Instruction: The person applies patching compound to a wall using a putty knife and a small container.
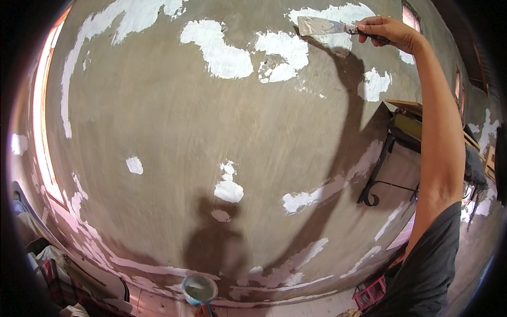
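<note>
My right hand (385,33), raised at the upper right, grips the dark handle of a putty knife (322,26). Its wide putty-smeared blade is held against or very close to a white patch (340,11) high on the grey wall (142,100); contact is unclear. My left hand (203,311), mostly cut off at the bottom edge, holds a small pale blue pot (209,289) by its handle, with some pale material inside. Several other white patches are spread over the wall, and my shadow falls across it.
At right, a wall-mounted rack (372,185) on black brackets carries boards and dark items behind my forearm. A pink plastic crate (369,293) is on the tiled floor (158,306). Piled fabric and furniture (63,274) fill the lower left. A narrow bright opening (47,105) runs down the left.
</note>
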{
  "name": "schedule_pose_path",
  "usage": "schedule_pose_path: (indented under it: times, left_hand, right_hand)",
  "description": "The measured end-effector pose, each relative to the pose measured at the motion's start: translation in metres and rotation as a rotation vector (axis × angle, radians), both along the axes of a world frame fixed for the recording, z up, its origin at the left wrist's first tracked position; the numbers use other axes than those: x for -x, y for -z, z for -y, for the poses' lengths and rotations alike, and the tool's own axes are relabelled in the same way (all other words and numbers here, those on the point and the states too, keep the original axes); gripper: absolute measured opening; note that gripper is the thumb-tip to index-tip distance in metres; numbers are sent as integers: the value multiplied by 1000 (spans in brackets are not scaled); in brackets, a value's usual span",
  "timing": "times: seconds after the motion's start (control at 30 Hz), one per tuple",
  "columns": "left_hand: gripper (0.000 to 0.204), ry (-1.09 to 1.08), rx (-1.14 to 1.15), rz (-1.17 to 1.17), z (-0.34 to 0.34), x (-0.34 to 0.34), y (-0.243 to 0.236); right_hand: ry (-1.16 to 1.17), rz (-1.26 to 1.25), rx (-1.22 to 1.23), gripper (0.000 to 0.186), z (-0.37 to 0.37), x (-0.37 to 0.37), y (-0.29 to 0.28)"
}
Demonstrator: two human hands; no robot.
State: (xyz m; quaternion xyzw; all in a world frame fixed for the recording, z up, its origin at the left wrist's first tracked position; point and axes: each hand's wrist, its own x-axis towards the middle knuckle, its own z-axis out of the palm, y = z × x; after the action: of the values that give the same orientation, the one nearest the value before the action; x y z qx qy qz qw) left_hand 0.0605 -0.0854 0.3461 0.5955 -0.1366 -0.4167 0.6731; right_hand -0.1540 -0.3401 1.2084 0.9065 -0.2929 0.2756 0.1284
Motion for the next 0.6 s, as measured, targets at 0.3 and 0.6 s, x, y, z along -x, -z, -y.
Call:
schedule_pose_path:
  times: [0.3,0.6]
  left_hand:
    - [45,-85,36,-52,-1,3,22]
    - [38,-67,60,-124,1,1,29]
  right_hand:
    - [247,-22,219,29,43,-2,-6]
    - [96,-28,523,37,79,-5,-17]
